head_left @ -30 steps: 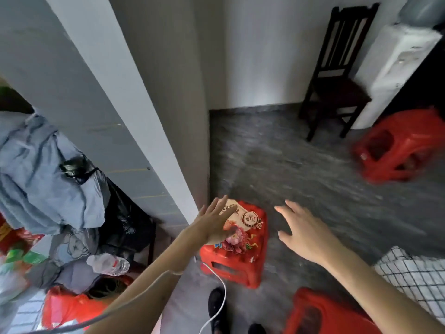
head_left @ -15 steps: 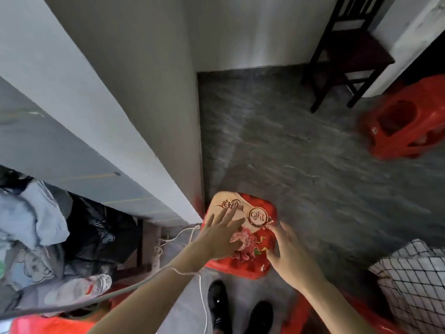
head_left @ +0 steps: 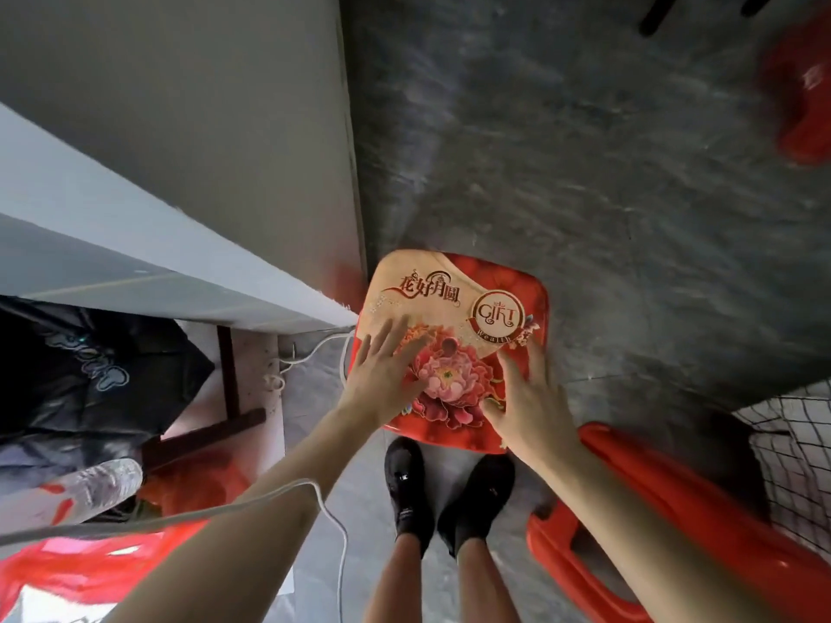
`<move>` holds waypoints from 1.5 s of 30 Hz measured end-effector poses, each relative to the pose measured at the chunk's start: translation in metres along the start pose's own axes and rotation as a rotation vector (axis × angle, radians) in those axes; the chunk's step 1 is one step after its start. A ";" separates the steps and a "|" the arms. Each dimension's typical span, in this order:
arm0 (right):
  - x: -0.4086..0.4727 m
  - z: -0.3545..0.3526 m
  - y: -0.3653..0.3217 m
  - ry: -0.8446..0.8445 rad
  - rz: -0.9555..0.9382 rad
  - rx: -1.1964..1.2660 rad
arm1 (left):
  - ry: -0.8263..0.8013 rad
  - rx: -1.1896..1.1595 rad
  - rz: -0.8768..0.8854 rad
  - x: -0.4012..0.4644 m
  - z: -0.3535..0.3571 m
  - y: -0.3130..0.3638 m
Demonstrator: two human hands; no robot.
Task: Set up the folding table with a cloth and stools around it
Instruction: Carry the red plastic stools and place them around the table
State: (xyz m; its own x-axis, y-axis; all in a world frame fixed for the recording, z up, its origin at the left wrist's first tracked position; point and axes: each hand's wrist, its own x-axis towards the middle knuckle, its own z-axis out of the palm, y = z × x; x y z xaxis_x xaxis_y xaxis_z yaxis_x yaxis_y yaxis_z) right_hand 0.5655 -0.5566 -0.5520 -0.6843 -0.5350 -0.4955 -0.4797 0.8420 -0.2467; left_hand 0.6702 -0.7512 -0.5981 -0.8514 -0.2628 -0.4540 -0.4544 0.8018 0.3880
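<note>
Hands both down on the red stool (head_left: 494, 281) w/ the printed seat. Left hand (head_left: 382, 379) lies flat, fingers spread, palm on the near-left part of the seat over the peony print; not gripping anything. Right hand (head_left: 526, 397) also spread flat, fingers on the near-right edge of the seat, thumb pointing in toward the flower; whether any fingers curl under the rim, can't tell. Hands are apart, flower print between them.

Stool seat: red w/ a cream corner panel, Chinese lettering, a round "GIFT Wealth" badge, big pink flower. It stands on the dark grey floor (head_left: 584, 173), just beside the base of a white wall corner (head_left: 270, 173), directly in front of the person's black shoes (head_left: 449, 496).

Near right: second red stool (head_left: 629, 510), tipped on its side, partly under the right forearm. Beyond it, at the right edge, a white cloth w/ black grid lines (head_left: 791, 442). Far upper right: blurred third red stool (head_left: 800, 83).

Left side: white cable (head_left: 332, 523) runs across the left forearm & down. Dark garment (head_left: 90, 375) w/ pale print hangs in a nook under a white ledge. Below it a clear plastic bottle (head_left: 103, 483) lies on its side, contents not readable, atop blurred red plastic, poss. a bag.
</note>
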 end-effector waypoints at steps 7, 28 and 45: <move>0.025 0.036 0.012 0.016 0.077 0.011 | 0.087 -0.061 -0.144 0.001 0.021 -0.010; 0.024 0.052 0.030 0.077 0.051 0.288 | 0.039 -0.212 -0.367 0.006 0.007 -0.002; 0.022 0.011 0.056 0.038 0.100 0.383 | 0.063 -0.323 -0.417 0.000 -0.027 0.051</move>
State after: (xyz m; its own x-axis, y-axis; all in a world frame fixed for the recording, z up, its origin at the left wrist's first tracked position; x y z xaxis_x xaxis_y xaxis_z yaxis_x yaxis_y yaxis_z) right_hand 0.5297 -0.5207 -0.5856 -0.7406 -0.4448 -0.5037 -0.1745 0.8512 -0.4950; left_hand 0.6401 -0.7249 -0.5570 -0.5903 -0.5639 -0.5775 -0.8071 0.4182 0.4167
